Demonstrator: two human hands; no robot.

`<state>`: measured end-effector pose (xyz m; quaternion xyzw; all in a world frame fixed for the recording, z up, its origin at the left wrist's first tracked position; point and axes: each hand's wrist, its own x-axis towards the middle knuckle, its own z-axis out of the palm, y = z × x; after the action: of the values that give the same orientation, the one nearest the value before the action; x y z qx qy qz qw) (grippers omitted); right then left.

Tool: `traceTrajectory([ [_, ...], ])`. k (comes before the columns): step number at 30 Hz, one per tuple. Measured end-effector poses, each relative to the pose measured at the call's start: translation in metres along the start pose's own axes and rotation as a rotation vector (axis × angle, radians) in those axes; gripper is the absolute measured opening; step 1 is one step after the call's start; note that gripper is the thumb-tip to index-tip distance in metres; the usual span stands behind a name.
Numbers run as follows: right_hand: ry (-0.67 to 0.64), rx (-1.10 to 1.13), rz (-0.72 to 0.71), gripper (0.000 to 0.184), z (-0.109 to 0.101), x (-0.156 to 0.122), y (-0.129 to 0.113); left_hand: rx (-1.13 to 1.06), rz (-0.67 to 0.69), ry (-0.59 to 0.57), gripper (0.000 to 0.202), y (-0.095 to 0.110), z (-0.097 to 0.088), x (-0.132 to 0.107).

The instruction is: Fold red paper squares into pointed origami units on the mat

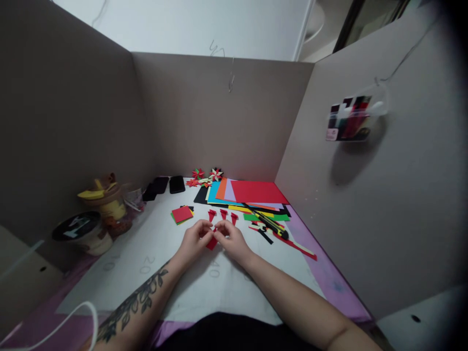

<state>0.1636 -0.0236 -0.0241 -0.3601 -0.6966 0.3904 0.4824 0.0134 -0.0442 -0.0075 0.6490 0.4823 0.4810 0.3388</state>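
Observation:
Between my two hands is a small piece of red paper (212,243), pinched at its upper part by the fingertips. My left hand (199,237) closes on it from the left, and my right hand (230,239) from the right. The fingers cover much of the paper, so its folds cannot be made out. Just beyond my fingers stand three small folded red paper pieces (223,214) in a row. To the left lies a little stack of square papers (182,214), red on top with green and yellow edges below.
Coloured sheets (256,192) are piled at the back right, with a yellow-black utility knife (272,225) and paper strips (300,248) in front. Folded paper stars (216,174) sit at the back, beside dark phones (177,185). Tubs (82,234) stand left; grey partitions (223,117) surround the table.

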Motion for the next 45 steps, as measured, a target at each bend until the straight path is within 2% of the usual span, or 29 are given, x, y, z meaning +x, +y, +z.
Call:
traceTrajectory([
  [1, 0.011, -0.020, -0.004, 0.006, 0.000, 0.000, -0.001, 0.010, 0.011, -0.013, 0.020, 0.000, 0.001, -0.001],
  [7, 0.136, -0.049, -0.023, 0.017, -0.009, 0.006, -0.007, 0.015, 0.004, -0.045, 0.017, 0.002, 0.003, -0.001],
  [13, 0.225, 0.059, 0.028, 0.021, -0.019, 0.011, -0.001, 0.035, 0.000, -0.006, 0.017, -0.005, 0.000, 0.001],
  [18, 0.267, 0.040, 0.015, 0.019, -0.017, 0.009, 0.002, 0.124, -0.001, 0.052, 0.016, -0.008, -0.003, 0.001],
  [21, 0.239, 0.005, 0.018, 0.019, -0.014, 0.006, 0.000, 0.148, 0.029, 0.050, 0.016, -0.003, -0.003, 0.001],
  [26, 0.168, 0.015, 0.007, 0.017, -0.009, 0.002, -0.005, 0.240, 0.073, -0.113, 0.018, 0.003, 0.000, -0.001],
  [34, 0.061, 0.124, 0.048, 0.017, -0.009, 0.004, 0.005, 0.091, -0.063, -0.133, 0.021, 0.000, -0.007, 0.004],
  [37, 0.022, 0.174, 0.053, 0.014, -0.007, 0.004, 0.009, 0.053, -0.077, -0.158, 0.021, 0.000, -0.008, 0.005],
  [42, 0.096, 0.118, -0.028, 0.006, -0.006, 0.003, 0.007, 0.069, -0.082, -0.150, 0.021, -0.001, -0.006, 0.005],
  [45, 0.041, 0.076, -0.033, 0.012, -0.009, 0.003, 0.004, 0.113, -0.045, -0.139, 0.020, -0.001, -0.005, 0.003],
])
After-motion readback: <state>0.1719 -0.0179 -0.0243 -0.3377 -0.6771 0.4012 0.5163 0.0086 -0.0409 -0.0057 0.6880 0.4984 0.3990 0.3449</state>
